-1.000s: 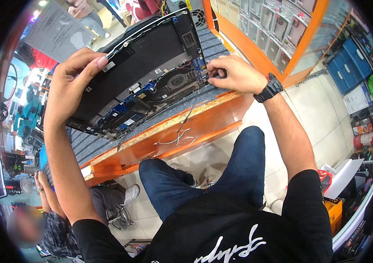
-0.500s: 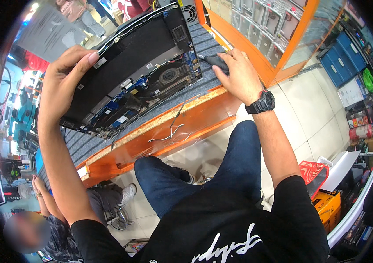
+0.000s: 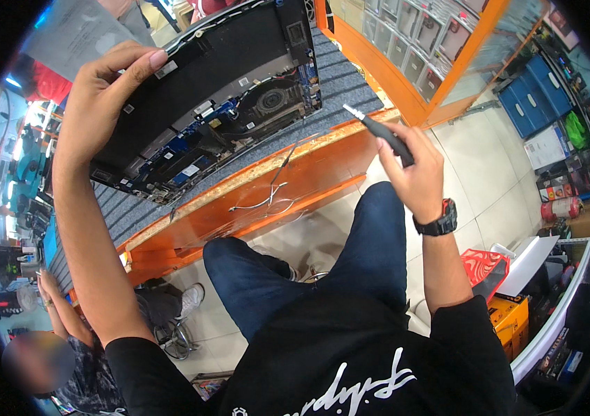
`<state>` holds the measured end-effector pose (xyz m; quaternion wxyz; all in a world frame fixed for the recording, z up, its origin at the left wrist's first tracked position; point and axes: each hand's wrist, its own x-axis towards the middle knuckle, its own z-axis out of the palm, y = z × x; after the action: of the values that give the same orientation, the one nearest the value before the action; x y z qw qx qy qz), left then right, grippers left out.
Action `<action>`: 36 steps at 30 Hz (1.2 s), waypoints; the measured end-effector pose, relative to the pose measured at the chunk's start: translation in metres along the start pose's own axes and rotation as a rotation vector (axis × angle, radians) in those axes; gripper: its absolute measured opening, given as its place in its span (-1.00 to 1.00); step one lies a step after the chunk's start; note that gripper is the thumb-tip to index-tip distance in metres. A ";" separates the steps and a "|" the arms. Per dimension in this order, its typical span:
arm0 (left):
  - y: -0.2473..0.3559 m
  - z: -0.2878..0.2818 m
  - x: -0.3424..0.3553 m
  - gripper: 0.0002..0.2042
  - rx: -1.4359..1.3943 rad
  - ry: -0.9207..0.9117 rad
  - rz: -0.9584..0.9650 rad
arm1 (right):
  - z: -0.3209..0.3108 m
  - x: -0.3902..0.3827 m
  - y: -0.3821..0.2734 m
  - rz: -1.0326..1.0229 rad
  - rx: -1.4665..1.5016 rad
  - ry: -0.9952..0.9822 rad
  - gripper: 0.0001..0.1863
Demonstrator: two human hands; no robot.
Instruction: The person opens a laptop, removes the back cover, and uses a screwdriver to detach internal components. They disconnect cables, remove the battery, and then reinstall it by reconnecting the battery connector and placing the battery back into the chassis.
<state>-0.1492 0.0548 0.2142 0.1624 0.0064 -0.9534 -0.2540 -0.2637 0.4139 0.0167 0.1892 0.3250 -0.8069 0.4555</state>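
My left hand (image 3: 97, 100) pinches the upper edge of a laptop (image 3: 204, 76), thumb on its dark inner side. The laptop's cover is off and it stands tilted up, its lower edge on the ribbed grey mat (image 3: 350, 87). A round fan, blue circuit boards and a wide black area show inside. My right hand (image 3: 416, 170) is closed around the dark grey handle of a screwdriver (image 3: 386, 137). Its silver tip points up and left, over the bench's front edge and apart from the laptop.
White cables (image 3: 267, 201) dangle down the orange bench front (image 3: 239, 222). An orange-framed glass case (image 3: 440, 90) stands at the far right, with blue drawers (image 3: 534, 97) beyond it. Another person's forearms (image 3: 62, 305) are at the lower left. My knees are below the bench edge.
My right hand has lifted the screwdriver off the mat and drawn it back toward me, right of the laptop. My left hand keeps its hold on the laptop, which has barely shifted.
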 end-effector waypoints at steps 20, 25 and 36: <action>-0.011 0.005 -0.003 -0.69 -0.076 0.050 0.048 | 0.049 -0.039 -0.031 0.104 0.106 0.015 -0.67; -0.006 0.005 -0.001 -0.68 -0.081 0.038 0.031 | 0.057 -0.037 -0.030 0.069 0.126 0.086 -0.69; -0.009 0.005 -0.001 -0.65 -0.069 0.056 0.067 | 0.064 -0.034 -0.034 0.077 0.116 0.131 -0.70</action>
<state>-0.1505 0.0491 0.2054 0.1976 -0.0240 -0.9388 -0.2810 -0.2161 0.3581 -0.0158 0.2049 0.2736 -0.7770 0.5287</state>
